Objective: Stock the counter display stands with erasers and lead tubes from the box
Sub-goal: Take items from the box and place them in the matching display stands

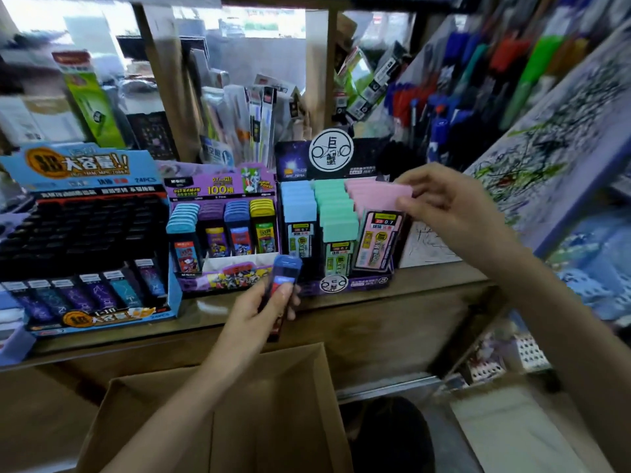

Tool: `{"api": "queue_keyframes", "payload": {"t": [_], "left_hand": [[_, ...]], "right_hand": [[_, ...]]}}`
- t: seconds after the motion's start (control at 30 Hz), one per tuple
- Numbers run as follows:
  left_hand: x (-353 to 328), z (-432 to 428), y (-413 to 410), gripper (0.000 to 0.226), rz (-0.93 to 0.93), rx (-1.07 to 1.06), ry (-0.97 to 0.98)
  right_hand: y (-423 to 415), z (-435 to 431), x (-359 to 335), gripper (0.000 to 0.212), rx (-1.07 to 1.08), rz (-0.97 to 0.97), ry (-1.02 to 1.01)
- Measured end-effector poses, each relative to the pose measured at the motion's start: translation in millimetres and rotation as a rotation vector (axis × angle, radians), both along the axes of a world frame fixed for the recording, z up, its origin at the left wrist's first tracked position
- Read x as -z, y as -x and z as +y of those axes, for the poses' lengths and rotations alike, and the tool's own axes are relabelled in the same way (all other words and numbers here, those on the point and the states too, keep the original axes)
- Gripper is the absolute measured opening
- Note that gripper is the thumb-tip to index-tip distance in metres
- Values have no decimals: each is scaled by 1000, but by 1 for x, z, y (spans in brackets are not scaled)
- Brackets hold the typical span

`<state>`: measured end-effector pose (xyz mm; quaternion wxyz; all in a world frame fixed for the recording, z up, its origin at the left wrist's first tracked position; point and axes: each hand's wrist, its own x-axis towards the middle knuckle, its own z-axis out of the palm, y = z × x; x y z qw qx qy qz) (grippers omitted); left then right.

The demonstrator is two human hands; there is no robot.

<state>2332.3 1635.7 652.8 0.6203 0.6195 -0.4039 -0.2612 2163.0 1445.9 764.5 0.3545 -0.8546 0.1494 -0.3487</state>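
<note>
Left hand (269,302): grips a blue tube (285,271) over the table's (375,312) near edge, just in front of the middle stand (222,186).
Blue tube: translucent blue cap, dark red body, nearly upright, blurred.
Right hand (440,199): pinches the cap of a pink tube (379,194) at the far end of the right stand's (355,285) pink row.
Right stand: rows of blue, green and pink flat-capped tubes, front labels reading 0.7.
Middle stand: purple, with light blue, purple, dark blue and yellow rows.
Box (239,404): open cardboard, near, below the table.
</note>
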Motion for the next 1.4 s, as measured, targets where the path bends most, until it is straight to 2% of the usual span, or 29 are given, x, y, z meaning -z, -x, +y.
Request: {"api": "queue_keyframes", "payload": {"t": [0.27,0.47,0.57,0.77,0.97,1.07,1.13,1.2,1.27,1.4], "left_hand": [[6,-5,1,19,0,-29,-38],[4,-6,-1,12,-1,-13,-52],[4,-8,-1,11,2,-18,-50],[3,-9,1,12,13,-10,-54],[-2,-10,4,15,12,-6,-10],[-5,-9,5,13,23,-2,25],[-8,-8,5,14,25,5,45],[-11,-5,5,17,38,14,68],[-13,-1,4,22,43,28,87],[-16,11,-6,23,46,13,110]], "right_hand": [[-5,-19,28,17,48,136,123],[-6,-19,31,19,32,162,88],[-7,-18,40,20,91,175,51],[-10,-15,58,21,286,125,396],[-10,-12,54,28,330,174,415],[-12,5,46,25,312,96,474],[-19,25,41,20,180,55,351],[-32,47,39,20,11,69,83],[-48,66,42,21,-74,123,-94],[-77,86,46,12,-152,142,-181]]}}
